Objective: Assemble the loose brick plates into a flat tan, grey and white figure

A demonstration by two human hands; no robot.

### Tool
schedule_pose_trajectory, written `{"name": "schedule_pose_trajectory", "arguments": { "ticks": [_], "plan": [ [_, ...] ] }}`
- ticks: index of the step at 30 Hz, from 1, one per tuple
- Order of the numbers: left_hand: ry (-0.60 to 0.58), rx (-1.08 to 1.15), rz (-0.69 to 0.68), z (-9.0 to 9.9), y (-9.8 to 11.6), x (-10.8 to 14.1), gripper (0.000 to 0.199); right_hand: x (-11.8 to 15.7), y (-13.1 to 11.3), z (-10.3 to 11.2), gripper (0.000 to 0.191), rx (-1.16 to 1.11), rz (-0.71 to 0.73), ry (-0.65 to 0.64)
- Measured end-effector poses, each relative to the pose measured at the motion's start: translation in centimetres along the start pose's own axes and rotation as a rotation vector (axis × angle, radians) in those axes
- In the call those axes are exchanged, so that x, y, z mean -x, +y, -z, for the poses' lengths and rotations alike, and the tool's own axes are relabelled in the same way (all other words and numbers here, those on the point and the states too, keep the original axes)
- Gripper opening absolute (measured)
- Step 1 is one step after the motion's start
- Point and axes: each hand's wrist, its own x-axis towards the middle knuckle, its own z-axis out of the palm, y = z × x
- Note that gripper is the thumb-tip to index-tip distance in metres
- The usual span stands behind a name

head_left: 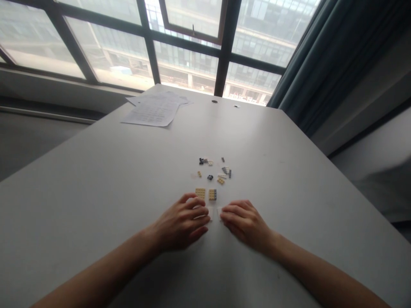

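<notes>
My left hand (184,220) rests palm down on the white table, its fingers spread. A clear, whitish piece (210,214) lies at its fingertips. Opposite it, my right hand (244,220) has its fingers together over another clear piece (220,212), partly hidden by them. Just beyond my left fingertips is a tan studded plate (200,192). To its right sits a tan and grey block (212,194). Farther off lie a small black piece (210,177), a tan piece (221,181) and a white piece (221,176).
Black and grey pieces (203,161), a small tan piece (199,174), grey pieces (224,170) and a tiny dark piece (222,159) are scattered farther back on the table (128,184). Printed sheets (154,110) lie near its far left edge, below the windows.
</notes>
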Motion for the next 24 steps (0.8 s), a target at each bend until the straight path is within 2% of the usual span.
{"name": "schedule_pose_trajectory", "arguments": {
  "ticks": [9,17,24],
  "plan": [
    [-0.027,-0.064,-0.003,-0.3,0.2,-0.5,0.024,-0.6,-0.9,-0.3,0.030,0.059,0.006,-0.041],
    [-0.003,-0.048,-0.030,-0.4,-0.1,-0.4,0.023,-0.6,-1.3,-0.1,0.031,0.147,0.017,-0.094],
    [0.083,-0.039,0.067,0.4,-1.1,-0.3,0.016,0.0,-1.1,0.4,0.030,0.178,-0.041,-0.082]
  ]
}}
